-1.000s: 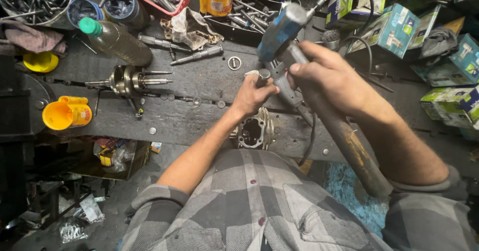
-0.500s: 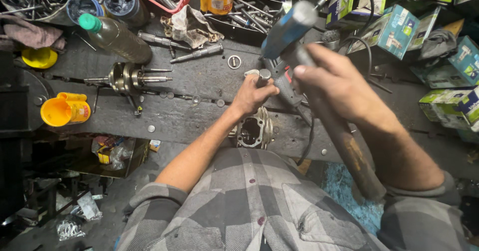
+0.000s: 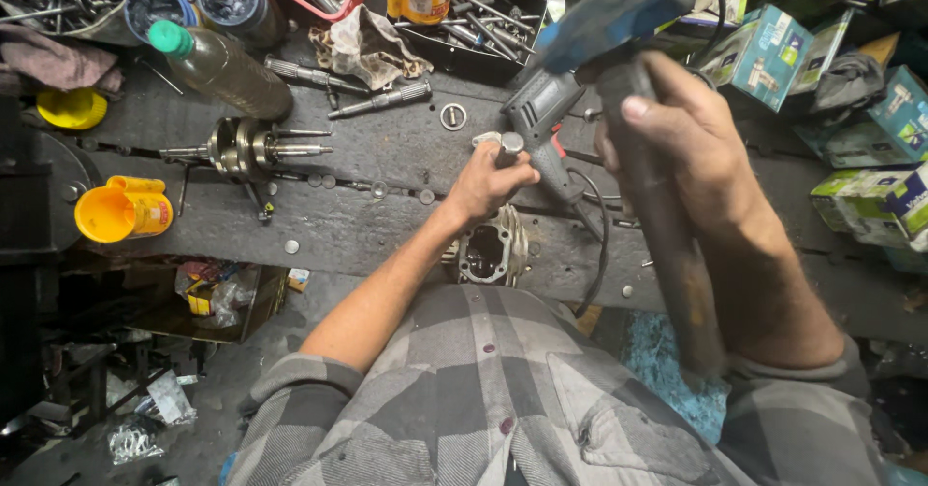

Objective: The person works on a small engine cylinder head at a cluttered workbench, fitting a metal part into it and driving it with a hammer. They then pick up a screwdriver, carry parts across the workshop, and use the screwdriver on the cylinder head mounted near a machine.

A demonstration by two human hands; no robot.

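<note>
Short metal punch rod [image 3: 509, 147] stands upright on the dark workbench [image 3: 387, 215], clamped in the left hand [image 3: 488, 182], just above the grey engine cylinder [image 3: 488, 251]. Right hand [image 3: 691, 148] grips a blue-headed hammer [image 3: 619, 8] raised up right of the rod, fingers wrapped on its handle.
</note>
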